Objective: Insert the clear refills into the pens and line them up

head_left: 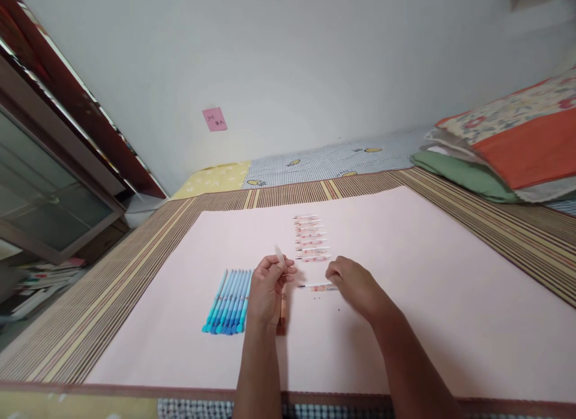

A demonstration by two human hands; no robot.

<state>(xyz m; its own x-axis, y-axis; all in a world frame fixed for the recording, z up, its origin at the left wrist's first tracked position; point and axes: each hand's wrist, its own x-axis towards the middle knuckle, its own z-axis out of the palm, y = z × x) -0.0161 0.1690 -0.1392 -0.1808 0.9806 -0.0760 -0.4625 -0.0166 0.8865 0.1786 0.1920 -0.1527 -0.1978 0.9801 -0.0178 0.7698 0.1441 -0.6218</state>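
Note:
My left hand [270, 281] is closed in a pinch around a small whitish, translucent pen piece [279, 254], its tip pointing up. Under that hand lies a brown-orange pen [282, 314], partly covered. My right hand [353, 281] is curled over the right ends of a white pen refill [307, 286] and a printed clear pen barrel [321, 289] on the sheet; its fingertips are hidden. Beyond the hands, several refills and printed barrels [310, 236] lie in a stacked column. Several blue pens [229, 302] lie side by side left of my left hand.
A pale pink sheet [180, 347] covers much of the striped mat [58, 347]. A few tiny dark bits [339, 310] lie near my right hand. Folded bedding [513, 155] is at the right, a wall [315, 65] behind, and a glass-fronted cabinet [45, 185] at the left.

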